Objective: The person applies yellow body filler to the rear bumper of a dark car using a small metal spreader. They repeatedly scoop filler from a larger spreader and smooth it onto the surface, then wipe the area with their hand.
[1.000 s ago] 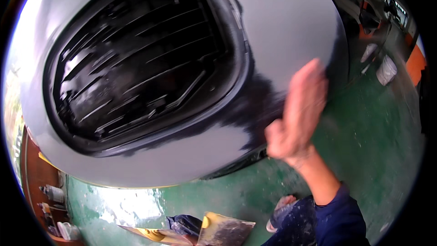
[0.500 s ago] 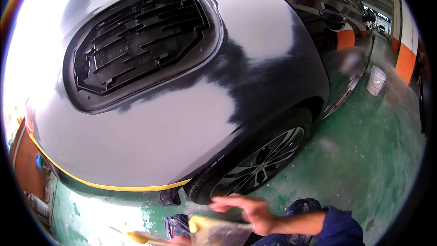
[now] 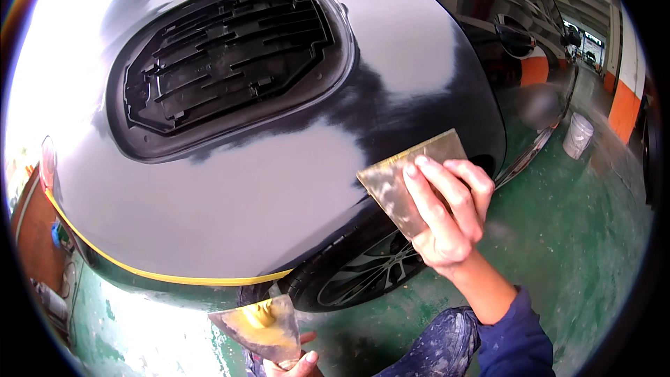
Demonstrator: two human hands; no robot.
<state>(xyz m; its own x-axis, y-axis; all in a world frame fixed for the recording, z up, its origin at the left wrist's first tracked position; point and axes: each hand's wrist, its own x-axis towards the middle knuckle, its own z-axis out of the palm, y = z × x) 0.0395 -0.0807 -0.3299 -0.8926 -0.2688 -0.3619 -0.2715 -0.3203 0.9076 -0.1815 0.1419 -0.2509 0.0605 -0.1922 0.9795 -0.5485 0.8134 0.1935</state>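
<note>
My right hand (image 3: 453, 220) is closed on a flat, stained spreader (image 3: 394, 199), fingers pressed on its face and a yellowish edge along its top. It is held up in front of the car's rear fender (image 3: 419, 126), above the wheel; whether its edge touches the panel I cannot tell. Low down, my left hand (image 3: 296, 366) grips a wide putty knife (image 3: 237, 324), whose handle is mostly hidden. A lump of yellow filler (image 3: 260, 313) sits on its blade. The fender is sanded to dull grey patches (image 3: 279, 188) with black paint between them.
A black ribbed recess (image 3: 223, 56) opens in the panel. Yellow tape (image 3: 181, 280) follows its lower edge, and the wheel (image 3: 370, 272) is below right. A white bucket (image 3: 578, 136) stands on the green floor (image 3: 558, 251) near an orange-and-white pillar (image 3: 624, 91).
My right hand has risen with the spreader from low near my legs to the fender. My left hand now holds the putty knife higher, its filler facing up.
</note>
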